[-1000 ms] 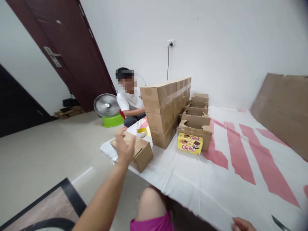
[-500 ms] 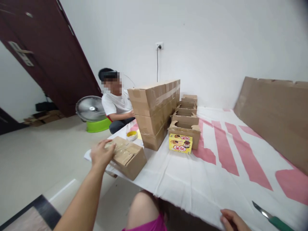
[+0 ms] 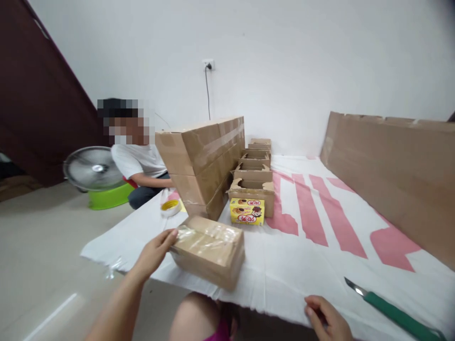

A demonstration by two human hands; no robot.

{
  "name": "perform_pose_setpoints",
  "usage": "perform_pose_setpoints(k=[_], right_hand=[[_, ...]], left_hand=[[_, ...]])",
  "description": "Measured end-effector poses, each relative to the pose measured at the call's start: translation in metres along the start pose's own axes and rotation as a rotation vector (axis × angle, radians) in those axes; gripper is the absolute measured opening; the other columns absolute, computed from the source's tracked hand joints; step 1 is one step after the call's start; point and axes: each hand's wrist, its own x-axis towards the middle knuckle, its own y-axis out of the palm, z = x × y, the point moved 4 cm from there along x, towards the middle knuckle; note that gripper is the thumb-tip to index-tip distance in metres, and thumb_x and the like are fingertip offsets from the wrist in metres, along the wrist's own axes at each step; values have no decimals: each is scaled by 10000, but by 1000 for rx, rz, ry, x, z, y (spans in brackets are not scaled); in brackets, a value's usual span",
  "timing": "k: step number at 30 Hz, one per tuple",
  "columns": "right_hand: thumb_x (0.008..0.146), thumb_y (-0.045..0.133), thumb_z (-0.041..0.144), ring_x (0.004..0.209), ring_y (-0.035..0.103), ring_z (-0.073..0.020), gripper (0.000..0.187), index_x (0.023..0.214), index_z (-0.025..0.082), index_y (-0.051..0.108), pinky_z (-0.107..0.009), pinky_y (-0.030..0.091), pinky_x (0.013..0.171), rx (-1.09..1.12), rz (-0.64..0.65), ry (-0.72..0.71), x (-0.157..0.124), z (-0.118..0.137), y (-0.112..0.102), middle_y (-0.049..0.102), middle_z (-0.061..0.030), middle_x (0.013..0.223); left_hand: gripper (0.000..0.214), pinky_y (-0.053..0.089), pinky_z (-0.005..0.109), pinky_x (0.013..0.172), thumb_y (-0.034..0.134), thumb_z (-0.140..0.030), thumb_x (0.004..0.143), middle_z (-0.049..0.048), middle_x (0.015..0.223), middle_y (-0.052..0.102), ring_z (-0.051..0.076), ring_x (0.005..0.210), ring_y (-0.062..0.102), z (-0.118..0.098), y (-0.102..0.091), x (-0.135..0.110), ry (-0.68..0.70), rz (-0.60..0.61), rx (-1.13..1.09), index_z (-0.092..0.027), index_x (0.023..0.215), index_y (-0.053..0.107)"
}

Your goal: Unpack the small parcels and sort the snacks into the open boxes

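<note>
My left hand [image 3: 156,251] grips the near-left end of a taped cardboard box [image 3: 209,241], thumb on top and the other fingers partly hidden. The box is slightly blurred and sits at the table's front edge, its top covered with shiny clear tape. My right hand [image 3: 327,316] is at the front edge further right, loosely curled with a small gap between thumb and forefinger and nothing visible in it. To its right a green-handled knife [image 3: 394,310] lies on the white cloth, blade pointing left.
Behind the box stands a stack of sealed cartons [image 3: 199,166]. Right of it runs a row of open cartons [image 3: 252,187] with a yellow snack box [image 3: 248,211] in front. A tape roll [image 3: 170,207], a seated person [image 3: 137,163], a fan [image 3: 93,168] and a large cardboard sheet [image 3: 391,175] are around.
My left hand has moved the taped box rightward and nearer along the table edge, turning it somewhat. The view has swung right. My right hand stays by the front edge.
</note>
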Motion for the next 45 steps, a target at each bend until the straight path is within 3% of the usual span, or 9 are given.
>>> perform_pose_setpoints(k=[7,10,14,18,25,30,33,38,45], right_hand=[[893,515,466,675,678,-161,460,1270,202,509,-218,559,627,83,56,0,-1,-15,0,703,-18,781],[884,528,464,774,702,-196,454,1255,202,533,-237,575,682,79,24,-1,-2,-23,-3,721,-47,849],[892,515,454,992,676,-235,392,1182,200,583,-284,558,834,52,-21,21,-4,-32,-4,712,-98,1053],[910,485,458,1087,625,-238,363,1153,205,577,-315,511,927,54,-90,71,-2,-35,-4,671,-108,1158],[920,459,506,1067,616,-218,390,1168,217,547,-293,511,899,99,-86,132,1,-30,-2,651,-96,1169],[930,458,485,1096,612,-235,434,1270,217,488,-318,528,895,98,-74,170,1,-23,-9,648,-98,1178],[933,465,451,1195,549,-262,538,1402,210,357,-373,506,946,94,-98,82,7,-7,-17,538,-137,1341],[900,531,441,1310,424,-293,659,1451,197,267,-482,352,1093,60,-49,-17,25,30,-20,413,-158,1441],[914,493,475,1253,480,-275,642,1444,189,270,-445,429,1030,24,-45,-46,36,45,-26,414,-166,1434]], left_hand=[[506,379,248,578,435,-672,809,-25,621,490,155,632,485,-100,108,-40,252,562,-96,-188,671,491],[503,319,235,546,427,-651,832,-36,591,437,134,594,433,-120,128,-40,294,583,-52,-193,623,427],[531,279,239,516,389,-648,855,-35,542,436,128,544,418,-132,136,-34,283,550,6,-192,586,430],[522,321,240,499,388,-650,855,-41,475,467,128,472,449,-128,148,-31,206,585,-162,-197,606,465],[487,357,234,509,521,-653,763,-43,516,461,116,492,445,-108,168,-24,207,346,-574,-199,605,451],[376,426,272,678,559,-561,802,20,746,531,159,723,511,-111,155,-29,368,205,-628,-192,737,531],[327,443,305,782,572,-516,819,72,926,550,203,887,529,-117,150,-36,514,231,-571,-190,802,564],[242,417,336,921,532,-439,870,94,1130,496,237,1092,487,-117,149,-38,574,293,-498,-200,894,559],[187,386,381,1011,524,-376,870,81,1130,435,245,1129,466,-124,142,-45,665,370,-309,-197,912,559]])
